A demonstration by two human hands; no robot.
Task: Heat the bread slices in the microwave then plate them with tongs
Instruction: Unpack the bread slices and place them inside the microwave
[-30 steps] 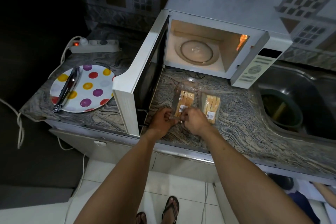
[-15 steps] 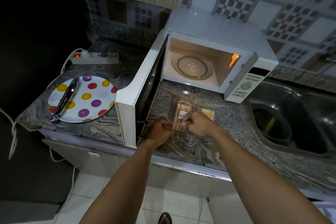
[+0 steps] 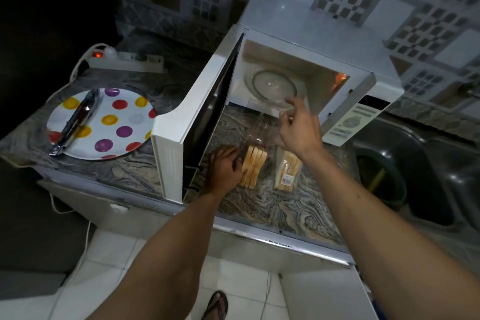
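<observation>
A stack of bread slices (image 3: 253, 169) lies on the marble counter in front of the open microwave (image 3: 319, 60). My left hand (image 3: 224, 169) grips the stack's left side. My right hand (image 3: 298, 127) is raised near the microwave's mouth and pinches the clear plastic wrapper (image 3: 262, 125), which stretches down to the stack. A second wrapped bread pack (image 3: 287, 173) lies just right of the stack. The glass turntable (image 3: 274, 86) inside the lit microwave is bare. The metal tongs (image 3: 75, 122) rest on the polka-dot plate (image 3: 104, 125) at the left.
The microwave door (image 3: 197, 117) stands open to the left, between the bread and the plate. A power strip (image 3: 127, 61) lies behind the plate. A steel sink (image 3: 441, 176) with a green bucket (image 3: 381, 179) is at the right.
My right hand has risen from the bread toward the microwave, drawing the clear wrapper up and away. My left hand has stayed at the stack's left side.
</observation>
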